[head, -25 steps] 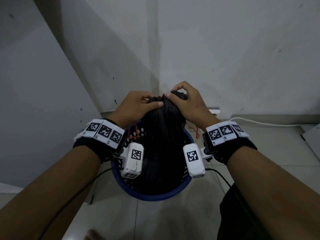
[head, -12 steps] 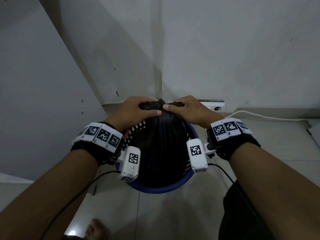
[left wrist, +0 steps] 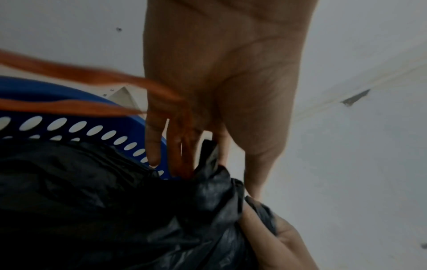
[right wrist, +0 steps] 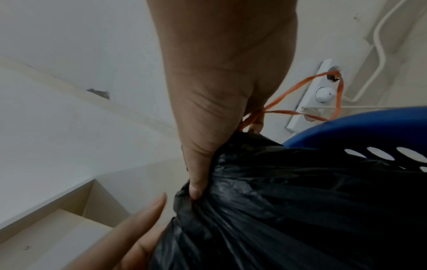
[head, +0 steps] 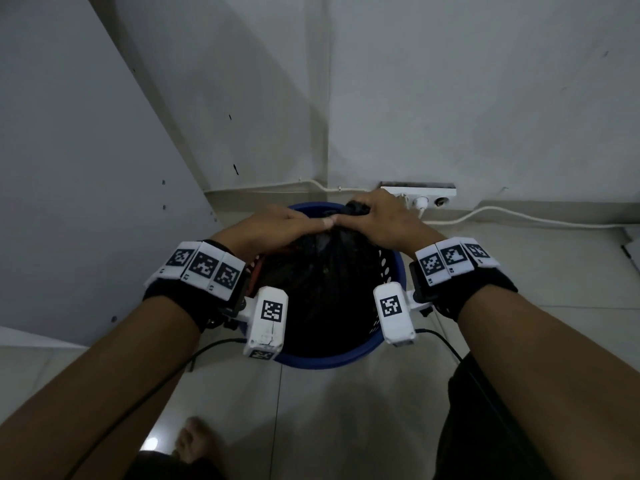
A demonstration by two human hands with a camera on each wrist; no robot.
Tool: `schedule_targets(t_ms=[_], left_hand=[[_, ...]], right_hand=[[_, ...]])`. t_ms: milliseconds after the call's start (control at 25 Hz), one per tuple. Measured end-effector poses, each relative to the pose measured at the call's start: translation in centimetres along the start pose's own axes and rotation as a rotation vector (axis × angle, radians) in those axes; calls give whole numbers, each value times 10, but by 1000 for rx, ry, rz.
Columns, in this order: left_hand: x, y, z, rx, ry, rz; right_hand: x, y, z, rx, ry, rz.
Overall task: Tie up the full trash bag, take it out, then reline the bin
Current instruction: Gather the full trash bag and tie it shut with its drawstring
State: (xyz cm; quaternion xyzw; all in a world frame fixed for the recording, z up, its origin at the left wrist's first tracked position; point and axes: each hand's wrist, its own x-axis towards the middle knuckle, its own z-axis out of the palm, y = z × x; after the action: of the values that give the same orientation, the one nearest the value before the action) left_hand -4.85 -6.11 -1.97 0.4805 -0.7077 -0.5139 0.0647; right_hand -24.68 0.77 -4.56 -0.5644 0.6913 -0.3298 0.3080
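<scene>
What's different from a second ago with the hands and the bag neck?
Both hands came down: the gathered neck of the black trash bag was held up high, now it is pressed low near the rim of the blue bin. The right hand closed over the neck; the left hand lies flatter. Both still grip the bag, which remains in the bin.

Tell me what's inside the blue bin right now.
A black bag fills the bin; both hands, left and right, grip its gathered neck. The bag hides its contents and the bin's bottom.
</scene>
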Motion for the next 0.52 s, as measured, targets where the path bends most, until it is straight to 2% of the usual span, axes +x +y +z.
schedule_targets(t_ms=[80, 160, 280, 400, 440, 520], left_hand=[[-5, 0, 0, 193, -44, 96], [0, -4, 6, 265, 17, 143], [7, -15, 14, 75, 67, 108], [14, -31, 12, 19, 130, 17], [14, -33, 13, -42, 116, -28], [11, -30, 20, -226, -6, -113]], right_hand=[[1, 4, 8, 6, -32, 67], [0, 4, 16, 31, -39, 109], [-5, 8, 17, 204, 45, 79], [-9, 18, 12, 291, -119, 63], [-10, 20, 14, 241, -163, 52], [-6, 24, 20, 128, -154, 8]])
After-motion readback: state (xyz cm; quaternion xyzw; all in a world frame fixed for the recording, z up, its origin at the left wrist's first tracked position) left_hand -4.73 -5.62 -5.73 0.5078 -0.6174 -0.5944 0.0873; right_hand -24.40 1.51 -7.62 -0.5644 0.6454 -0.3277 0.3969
